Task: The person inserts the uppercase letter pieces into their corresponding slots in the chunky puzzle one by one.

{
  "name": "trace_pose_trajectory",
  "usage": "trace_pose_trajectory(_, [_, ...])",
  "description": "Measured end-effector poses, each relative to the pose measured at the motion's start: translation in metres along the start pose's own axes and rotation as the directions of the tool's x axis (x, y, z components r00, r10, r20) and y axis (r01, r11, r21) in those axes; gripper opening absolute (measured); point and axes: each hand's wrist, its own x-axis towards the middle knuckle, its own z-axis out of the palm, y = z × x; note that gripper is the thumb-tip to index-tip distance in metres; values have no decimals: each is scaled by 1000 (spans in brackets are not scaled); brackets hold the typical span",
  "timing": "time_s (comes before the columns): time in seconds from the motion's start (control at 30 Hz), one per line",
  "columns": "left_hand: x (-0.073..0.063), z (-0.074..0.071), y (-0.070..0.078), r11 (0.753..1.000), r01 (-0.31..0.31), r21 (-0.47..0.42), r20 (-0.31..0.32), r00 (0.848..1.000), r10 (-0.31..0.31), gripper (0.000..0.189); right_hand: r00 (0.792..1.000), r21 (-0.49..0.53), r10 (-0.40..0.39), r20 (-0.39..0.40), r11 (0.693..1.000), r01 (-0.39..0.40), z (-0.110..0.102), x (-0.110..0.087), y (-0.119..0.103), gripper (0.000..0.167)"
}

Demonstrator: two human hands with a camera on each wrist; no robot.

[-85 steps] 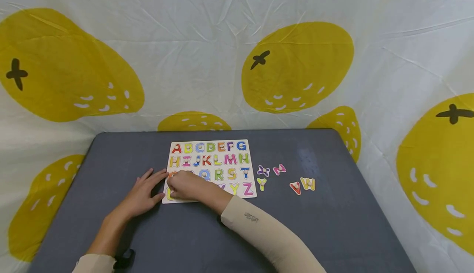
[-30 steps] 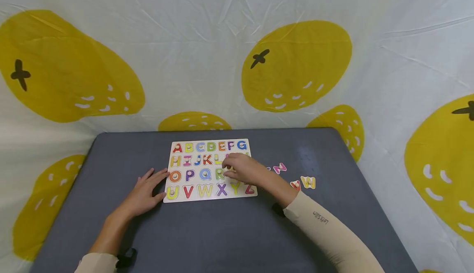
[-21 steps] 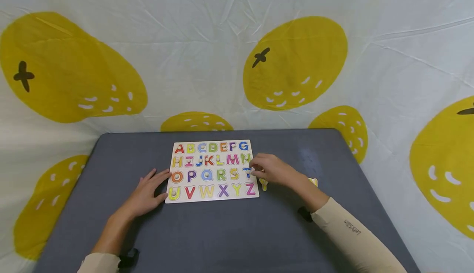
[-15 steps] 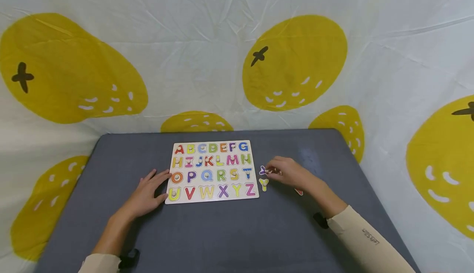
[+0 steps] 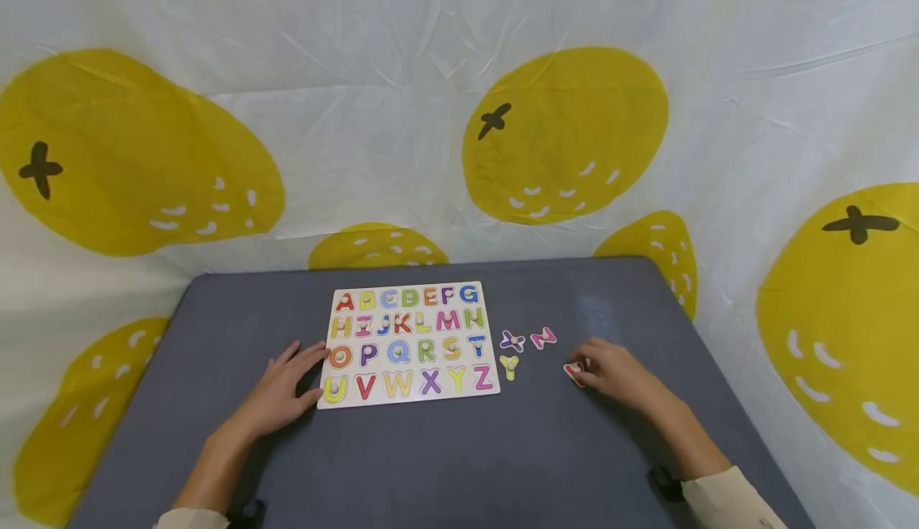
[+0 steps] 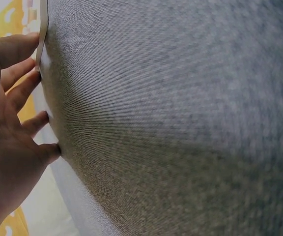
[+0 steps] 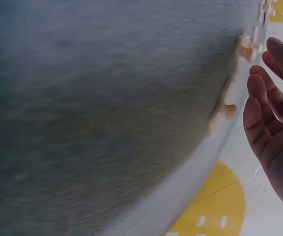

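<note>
A wooden alphabet puzzle board (image 5: 416, 411) lies on the table in the head view. Its letters A to U bear knobs; the V to Z spaces show only coloured print. My left hand (image 5: 276, 393) rests with spread fingers at the board's left edge, thumb near the U piece (image 5: 335, 389). Over at the right, my right hand (image 5: 613, 371) hovers above the red V piece (image 5: 573, 373), fingertips close to its knob, thumb and fingers apart. In the right wrist view, a letter piece (image 7: 222, 112) with a knob lies below the relaxed fingers (image 7: 257, 86); the hand hides the W piece in the head view.
Between board and right hand lie the purple X piece (image 5: 512, 342), the pink Z piece (image 5: 543, 338) and the yellow Y piece (image 5: 509, 367). A grey cloth covers the table (image 5: 431, 465). Behind it hangs a white curtain (image 5: 373, 146) with yellow fruit print.
My right hand has left the board's lower left corner and travelled right, past the X, Y and Z pieces, to the V piece. The left hand stays at the board's edge.
</note>
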Motion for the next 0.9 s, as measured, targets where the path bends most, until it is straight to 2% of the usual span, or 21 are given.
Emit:
trace_pose_trajectory(0.23, [-3, 2, -1, 1000, 30, -7, 16, 999, -29, 66, 999, -20, -45, -29, 999, 44, 11, -6, 6, 20])
trace_pose_trajectory(0.47, [0, 4, 0, 999, 40, -6, 14, 999, -40, 67, 988, -57, -106, -116, 993, 100, 16, -8, 7, 23])
trace_pose_trajectory(0.67, [-1, 6, 1, 999, 46, -2, 11, 999, -46, 66, 987, -84, -102, -122, 992, 92, 16, -8, 8, 23])
trace_pose_trajectory(0.77, [0, 5, 2, 999, 45, -8, -3, 999, -45, 66, 988, -89, -97, -117, 992, 87, 14, -7, 8, 21])
trace_pose_trajectory(0.9, [1, 2, 3, 999, 48, -3, 8, 999, -48, 65, 987, -97, -117, -113, 990, 106, 11, -5, 7, 22])
